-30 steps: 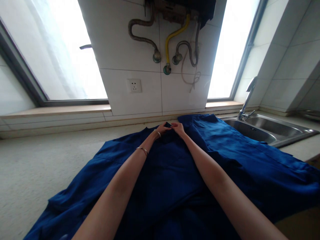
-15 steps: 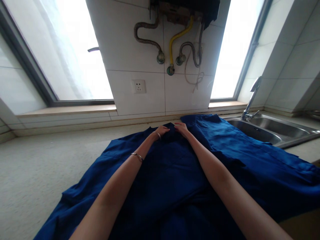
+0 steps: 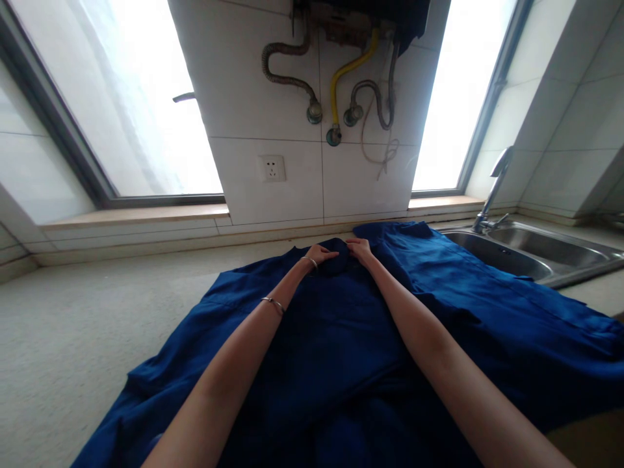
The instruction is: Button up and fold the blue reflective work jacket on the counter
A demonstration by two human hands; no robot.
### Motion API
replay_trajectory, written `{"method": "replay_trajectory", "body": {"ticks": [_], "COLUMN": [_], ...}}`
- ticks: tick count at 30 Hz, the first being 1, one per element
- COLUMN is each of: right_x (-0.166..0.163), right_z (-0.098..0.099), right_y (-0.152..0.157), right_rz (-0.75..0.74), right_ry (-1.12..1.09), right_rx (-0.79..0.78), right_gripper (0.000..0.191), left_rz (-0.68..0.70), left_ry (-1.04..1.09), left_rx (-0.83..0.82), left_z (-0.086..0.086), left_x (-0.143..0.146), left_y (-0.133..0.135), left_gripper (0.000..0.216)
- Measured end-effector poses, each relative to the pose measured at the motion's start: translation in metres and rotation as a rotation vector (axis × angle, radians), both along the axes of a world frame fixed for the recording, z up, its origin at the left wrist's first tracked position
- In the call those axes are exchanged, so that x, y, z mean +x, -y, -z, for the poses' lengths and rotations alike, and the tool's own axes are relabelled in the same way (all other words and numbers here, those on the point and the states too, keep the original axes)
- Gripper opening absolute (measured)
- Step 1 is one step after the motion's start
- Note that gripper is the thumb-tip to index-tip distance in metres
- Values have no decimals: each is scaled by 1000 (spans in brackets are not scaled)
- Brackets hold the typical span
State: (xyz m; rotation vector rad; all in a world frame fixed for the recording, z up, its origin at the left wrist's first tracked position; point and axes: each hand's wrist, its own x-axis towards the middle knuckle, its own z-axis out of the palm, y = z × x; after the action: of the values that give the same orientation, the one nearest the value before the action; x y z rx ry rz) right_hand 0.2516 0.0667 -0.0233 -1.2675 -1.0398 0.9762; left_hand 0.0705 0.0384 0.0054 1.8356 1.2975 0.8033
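Observation:
A dark blue garment [image 3: 341,338] lies spread over the pale countertop [image 3: 73,325], its far end near the back wall. Both my arms stretch out across it. My left hand [image 3: 320,255], with two thin bracelets on the wrist and forearm, presses on the garment's far edge. My right hand [image 3: 361,249] rests a few centimetres to its right on the same edge. A small hump of cloth bulges between the two hands. Whether the fingers pinch the cloth or just press it is unclear.
A steel sink [image 3: 526,253] with a tap [image 3: 492,195] sits at the right, and the garment's edge reaches its rim. On the tiled wall behind are a socket [image 3: 273,168] and hoses [image 3: 341,97]. Windows flank the wall.
My hands have drawn slightly apart along the garment's far edge, and a small hump of cloth now stands between them. The view shifted a little.

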Motion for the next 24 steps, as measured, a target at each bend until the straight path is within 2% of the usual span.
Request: {"method": "replay_trajectory", "body": {"ticks": [3, 6, 10, 12, 15, 17, 21, 24], "right_x": [0, -1, -5, -7, -10, -10, -9, -11], "right_z": [2, 1, 0, 1, 5, 7, 7, 3], "right_y": [5, 8, 6, 6, 8, 10, 17, 24], "right_rz": [-81, -133, -78, -41, -41, -64, -76, -64], "right_ry": [31, 84, 257, 363, 512, 660, 976, 1132], "right_rx": [-3, 24, 94, 135, 193, 220, 167, 131], "right_gripper": [25, 29, 33, 33, 35, 35, 31, 46], "left_rz": [-16, -19, -57, -102, -157, -137, -41, -18], "left_ry": [-65, -128, -263, -342, -409, -532, -849, -884], "left_rx": [18, 79, 151, 210, 325, 385, 306, 230], "left_z": [0, -2, -4, -3, -1, 1, 5, 9], "left_x": [-1, 1, 7, 13, 29, 42, 60, 61], "left_y": [-2, -2, 4, 13, 34, 50, 75, 86], "left_gripper": [45, 35, 24, 19, 31, 38, 39, 47]}}
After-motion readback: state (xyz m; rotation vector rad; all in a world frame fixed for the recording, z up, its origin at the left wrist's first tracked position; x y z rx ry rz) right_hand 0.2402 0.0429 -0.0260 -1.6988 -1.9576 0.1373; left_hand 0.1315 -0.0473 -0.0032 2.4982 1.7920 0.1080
